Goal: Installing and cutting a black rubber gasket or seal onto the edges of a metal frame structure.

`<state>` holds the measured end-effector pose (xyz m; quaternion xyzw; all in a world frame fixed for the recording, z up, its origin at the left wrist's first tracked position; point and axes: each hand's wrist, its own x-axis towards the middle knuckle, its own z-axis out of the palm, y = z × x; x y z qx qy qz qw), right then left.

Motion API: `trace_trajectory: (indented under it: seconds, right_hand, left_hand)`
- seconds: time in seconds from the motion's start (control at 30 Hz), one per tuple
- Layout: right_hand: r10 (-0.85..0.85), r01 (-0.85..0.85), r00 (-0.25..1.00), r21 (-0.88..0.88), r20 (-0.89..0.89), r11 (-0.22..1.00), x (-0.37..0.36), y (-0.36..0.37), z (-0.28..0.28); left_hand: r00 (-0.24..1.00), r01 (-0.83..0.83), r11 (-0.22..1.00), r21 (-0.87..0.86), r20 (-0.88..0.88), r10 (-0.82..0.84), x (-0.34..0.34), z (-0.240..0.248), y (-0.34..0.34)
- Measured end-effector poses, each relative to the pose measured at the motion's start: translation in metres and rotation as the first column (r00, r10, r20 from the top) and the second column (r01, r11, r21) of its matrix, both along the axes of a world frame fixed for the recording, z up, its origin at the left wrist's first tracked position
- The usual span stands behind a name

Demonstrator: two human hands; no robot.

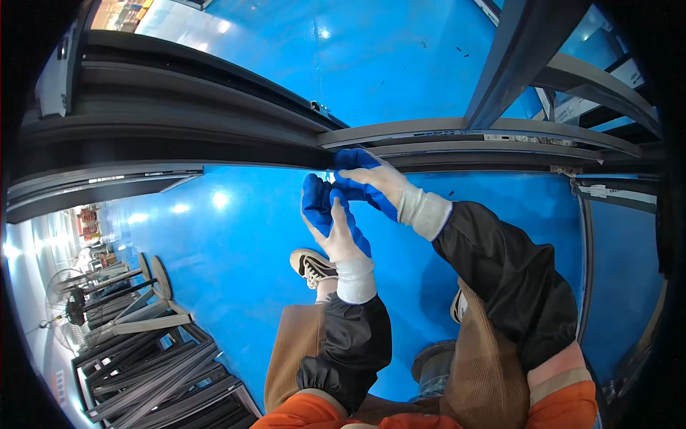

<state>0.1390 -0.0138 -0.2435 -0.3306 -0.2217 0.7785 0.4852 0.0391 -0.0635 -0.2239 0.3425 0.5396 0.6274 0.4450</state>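
Both my hands wear white gloves with blue-coated palms and fingers, and they meet close together in front of a dark metal frame bar (214, 146). The fingers of my left hand (334, 223) are curled in, just below the bar's edge. My right hand (375, 182) is bent with its fingertips pressed together at the bar, near where it meets a grey slatted frame (429, 130). A small bright spot shows between the two hands; I cannot make out whether it is a part or light. Whatever the fingers hold is hidden.
A dark upright post (525, 57) rises at the right. At lower left stand a pile of dark metal profiles (157, 379) on a rack and a pedestal fan (75, 304). A dark cylinder (434, 365) is by my legs on the blue floor (236, 264).
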Motion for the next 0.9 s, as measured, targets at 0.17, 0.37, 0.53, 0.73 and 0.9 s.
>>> trace_trajectory:
  seconds: [0.17,0.37,0.53,0.73,0.9]
  right_hand:
    - [0.028,-0.036,0.994,-0.085,-0.103,0.996,0.001,0.002,-0.005]
    - [0.028,-0.027,0.999,-0.035,0.031,0.999,0.004,0.006,0.004]
    - [-0.098,0.094,0.994,-0.071,-0.054,0.993,0.001,0.001,0.001]
    - [0.085,-0.078,0.987,0.059,-0.134,0.995,0.008,0.0,-0.008]
    - [0.053,-0.011,0.894,0.098,-0.444,0.995,0.011,-0.007,-0.022]
  left_hand:
    - [0.998,0.037,0.999,0.015,-0.054,-0.037,0.001,-0.003,-0.001]
    - [1.0,-0.001,0.999,-0.054,-0.006,0.001,-0.001,-0.003,0.005]
    - [0.999,0.0,1.0,-0.002,-0.046,0.0,0.003,0.002,0.003]
    - [0.999,0.03,1.0,-0.004,0.019,-0.03,0.001,-0.005,-0.001]
    - [0.98,0.062,0.998,0.026,-0.189,-0.056,-0.004,-0.011,0.002]
